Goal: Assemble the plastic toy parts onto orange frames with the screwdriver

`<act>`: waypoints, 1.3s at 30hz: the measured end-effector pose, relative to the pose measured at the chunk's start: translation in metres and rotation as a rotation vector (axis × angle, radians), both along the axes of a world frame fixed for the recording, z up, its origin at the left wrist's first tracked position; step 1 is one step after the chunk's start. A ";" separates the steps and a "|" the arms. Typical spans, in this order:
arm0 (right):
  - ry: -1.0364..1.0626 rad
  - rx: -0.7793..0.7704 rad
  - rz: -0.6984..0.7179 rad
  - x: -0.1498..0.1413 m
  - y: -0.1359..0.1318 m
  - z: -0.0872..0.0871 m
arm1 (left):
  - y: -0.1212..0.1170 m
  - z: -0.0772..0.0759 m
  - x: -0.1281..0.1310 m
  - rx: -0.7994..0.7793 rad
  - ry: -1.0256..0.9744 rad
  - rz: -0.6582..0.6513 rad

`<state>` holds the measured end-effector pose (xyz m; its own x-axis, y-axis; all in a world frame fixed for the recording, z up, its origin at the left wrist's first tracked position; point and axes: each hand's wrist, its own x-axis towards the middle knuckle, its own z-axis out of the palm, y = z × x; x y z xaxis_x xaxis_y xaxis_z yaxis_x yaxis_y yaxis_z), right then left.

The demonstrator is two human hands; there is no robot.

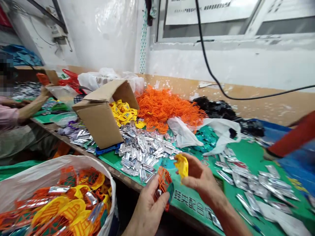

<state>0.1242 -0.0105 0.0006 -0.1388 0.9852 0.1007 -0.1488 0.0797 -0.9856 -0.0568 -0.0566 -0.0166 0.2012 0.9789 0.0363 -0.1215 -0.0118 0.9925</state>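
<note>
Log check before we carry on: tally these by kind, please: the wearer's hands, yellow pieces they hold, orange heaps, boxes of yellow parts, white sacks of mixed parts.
Hands: 2 (left hand, right hand)
Held yellow piece: 1
Orange heap: 1
Cardboard box with yellow parts: 1
White sack with mixed parts: 1
Total: 6

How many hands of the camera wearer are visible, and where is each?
2. The left hand holds an orange mesh piece near the front edge of the green table; the right hand, to its right, holds a yellow piece. Some fingers are partly hidden.
</note>
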 end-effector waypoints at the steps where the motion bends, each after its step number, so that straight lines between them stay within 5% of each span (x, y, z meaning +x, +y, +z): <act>1: 0.099 -0.009 -0.038 0.007 -0.018 -0.008 | -0.002 -0.001 0.006 0.101 0.099 -0.008; 7: 0.290 0.060 -0.204 0.024 -0.077 -0.031 | -0.018 -0.004 0.032 0.736 0.471 -0.105; 13: 0.235 0.117 -0.276 0.026 -0.097 -0.031 | -0.029 -0.004 0.042 1.043 0.583 -0.076; 39: 0.010 0.083 -0.332 0.013 -0.103 -0.046 | -0.030 -0.019 0.037 1.092 0.751 -0.055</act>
